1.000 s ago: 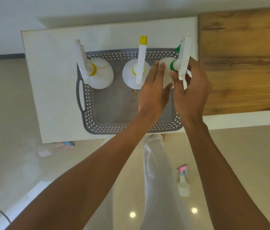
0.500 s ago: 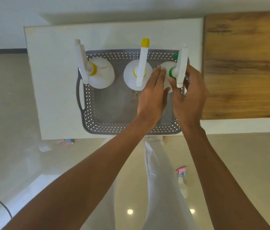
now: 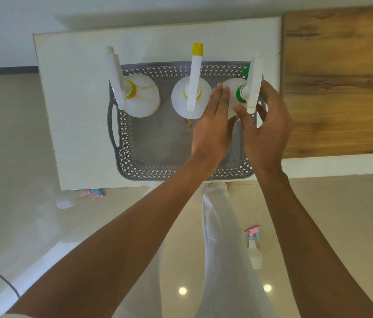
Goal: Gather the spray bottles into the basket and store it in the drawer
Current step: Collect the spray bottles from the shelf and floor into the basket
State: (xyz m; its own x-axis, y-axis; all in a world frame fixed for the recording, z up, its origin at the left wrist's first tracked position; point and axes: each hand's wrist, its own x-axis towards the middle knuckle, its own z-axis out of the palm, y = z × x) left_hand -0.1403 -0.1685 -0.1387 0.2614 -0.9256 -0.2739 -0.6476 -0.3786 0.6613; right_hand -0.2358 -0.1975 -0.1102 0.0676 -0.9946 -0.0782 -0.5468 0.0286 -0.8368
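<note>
Head view, straight down: white cabinet top [image 3: 77,106] filling the upper frame, wood-grain counter [image 3: 341,83] adjoining at three o'clock. Centred on the cabinet top, grey lattice basket [image 3: 123,134], already holding three white spray bottles along its twelve o'clock wall: yellow-collared bottle [image 3: 143,97] at ten o'clock, yellow-nozzled bottle [image 3: 191,97] at twelve, green-collared bottle [image 3: 231,92] at two. Left hand [image 3: 213,129] laid flat, fingers straight and together against the green-collared bottle's nine o'clock flank; right hand [image 3: 265,131] cupped loosely round its three o'clock side and trigger, fingers curled but apparently slack, not clenched. Likely step: settling this bottle upright. Best done by easing both hands off together, checking for wobble first, keeping the trigger unsnagged. On the floor, pink-topped bottle [image 3: 254,247] at five o'clock, another pink-topped object [image 3: 79,198], blurred, at seven, possibly yet to gather. Drawer not visible.
</note>
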